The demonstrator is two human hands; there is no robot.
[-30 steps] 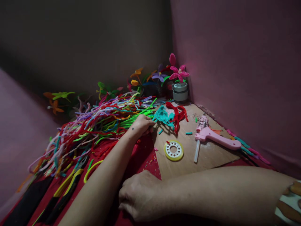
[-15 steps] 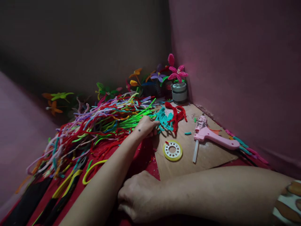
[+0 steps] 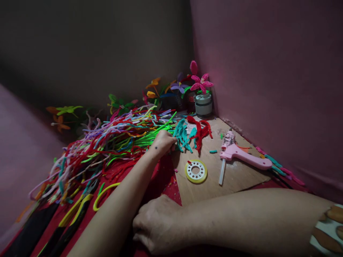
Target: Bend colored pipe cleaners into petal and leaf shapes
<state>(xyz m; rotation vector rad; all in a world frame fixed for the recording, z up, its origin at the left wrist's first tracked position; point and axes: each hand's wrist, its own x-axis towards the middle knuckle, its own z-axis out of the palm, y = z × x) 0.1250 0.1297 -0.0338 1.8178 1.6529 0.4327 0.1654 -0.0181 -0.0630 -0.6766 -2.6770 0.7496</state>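
My left hand (image 3: 164, 141) reaches forward, its fingers curled and mostly hidden from view. It rests at the front of the bright green pipe cleaners (image 3: 157, 134), right beside a small pile of turquoise pipe-cleaner pieces (image 3: 182, 135). Whether anything is in its fingers I cannot make out. Close to me, my right hand (image 3: 158, 224) is closed in a fist near the left forearm. Its fingertips face away, so whatever it grips is hidden. Red looped pipe-cleaner pieces (image 3: 198, 132) lie just right of the turquoise ones.
A pink glue gun (image 3: 242, 156) and a yellow-rimmed tape roll (image 3: 203, 172) lie on the wooden board (image 3: 206, 192). Yellow-handled pliers (image 3: 77, 210) are at left, below a large heap of coloured pipe cleaners (image 3: 107, 130). Behind stand pipe-cleaner flowers and a grey pot (image 3: 203, 107).
My left hand has drawn slightly left and up, away from the turquoise pieces, which are shifted and show more fully. My right hand stays almost where it was.
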